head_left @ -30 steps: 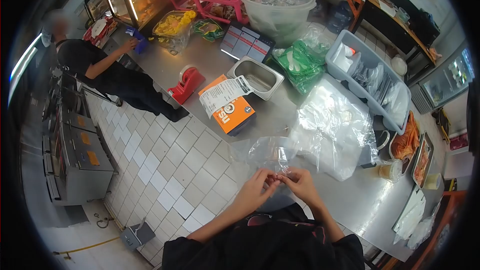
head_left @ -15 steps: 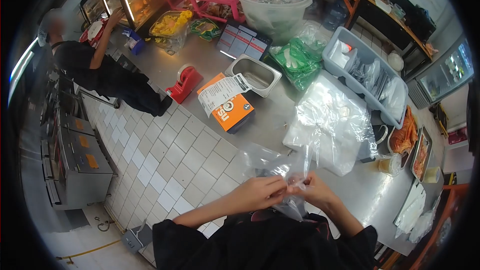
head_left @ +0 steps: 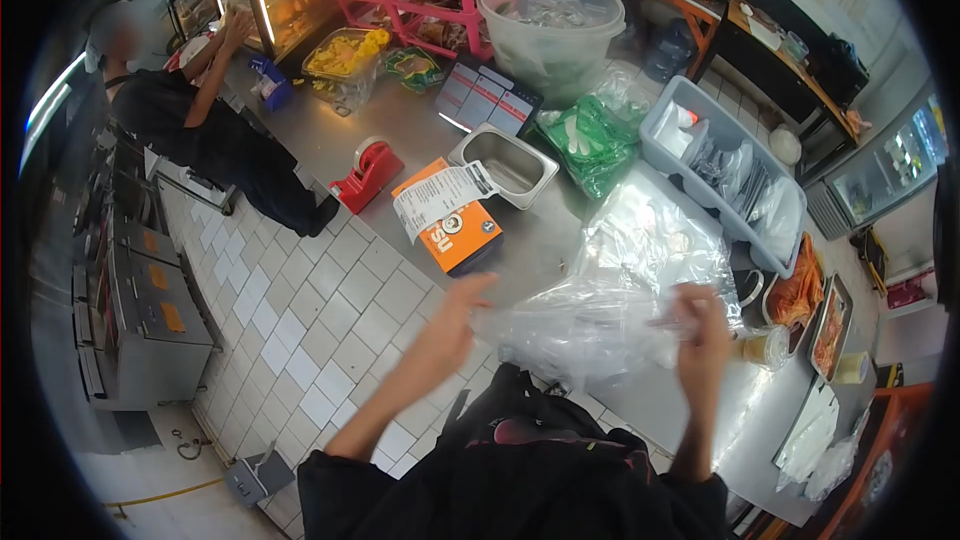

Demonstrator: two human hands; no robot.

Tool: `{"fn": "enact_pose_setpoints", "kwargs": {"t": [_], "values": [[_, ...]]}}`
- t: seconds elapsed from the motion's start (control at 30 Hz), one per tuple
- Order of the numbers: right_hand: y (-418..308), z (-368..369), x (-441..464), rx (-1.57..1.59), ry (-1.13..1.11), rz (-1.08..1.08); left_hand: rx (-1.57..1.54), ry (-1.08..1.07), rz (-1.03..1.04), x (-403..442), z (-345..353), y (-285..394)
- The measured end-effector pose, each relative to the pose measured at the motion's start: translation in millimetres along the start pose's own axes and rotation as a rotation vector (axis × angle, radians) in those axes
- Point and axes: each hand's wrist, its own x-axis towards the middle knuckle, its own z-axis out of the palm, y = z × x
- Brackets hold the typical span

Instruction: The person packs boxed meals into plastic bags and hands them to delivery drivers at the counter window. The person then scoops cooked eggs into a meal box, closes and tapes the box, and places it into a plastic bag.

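Observation:
A clear plastic bag point(head_left: 580, 335) is spread wide in front of my body, above the table's near edge. Its left side is pinched in my left hand point(head_left: 450, 325), which is smeared by motion. On the opposite side, my right hand point(head_left: 703, 330) has its fingers closed on the bag. Just beyond lies a stack of clear plastic bags point(head_left: 660, 225), partly covered by the held one. An orange box point(head_left: 462, 237) with a printed receipt point(head_left: 440, 198) on top stands past my left hand, and a lidded cup point(head_left: 766, 348) is right of my right hand.
Across the metal table point(head_left: 330, 155) are a red tape dispenser point(head_left: 366, 177), a steel pan point(head_left: 515, 168), a tablet point(head_left: 488, 97), green bags point(head_left: 590, 145), a grey-blue bin point(head_left: 690, 175) and a large tub point(head_left: 550, 40). At the left, a co-worker point(head_left: 190, 120) stands with raised hands.
My hands were together at a bunched bag; now they are far apart with the bag stretched out between them. The co-worker's hands have come up together.

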Motion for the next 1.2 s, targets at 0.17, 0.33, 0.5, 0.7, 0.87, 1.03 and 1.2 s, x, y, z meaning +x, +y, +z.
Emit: {"fn": "enact_pose_setpoints", "kwargs": {"t": [0.17,0.33,0.5,0.7,0.87,1.03,1.2], "values": [[30,74,-36,0.209,-0.229,0.12,-0.212,-0.271,-0.117,-17,79,-9],[30,43,-29,0.053,-0.451,0.074,-0.203,-0.263,-0.34,-9,61,26],[-16,-54,-20,-0.002,-0.663,-0.336,0.381,-0.146,0.344,-38,-10,58],[-32,-74,-19,-0.216,-0.389,-0.476,0.37,0.17,0.274,-37,-18,66],[-11,-83,-11,0.035,0.171,-0.162,0.311,0.235,-0.057,-37,-52,36],[11,-23,9,0.237,-0.303,0.072,0.618,0.405,0.049,-14,-11,24],[57,54,38,0.266,-0.896,0.019,0.13,0.14,-0.186,-65,24,-29]]}}
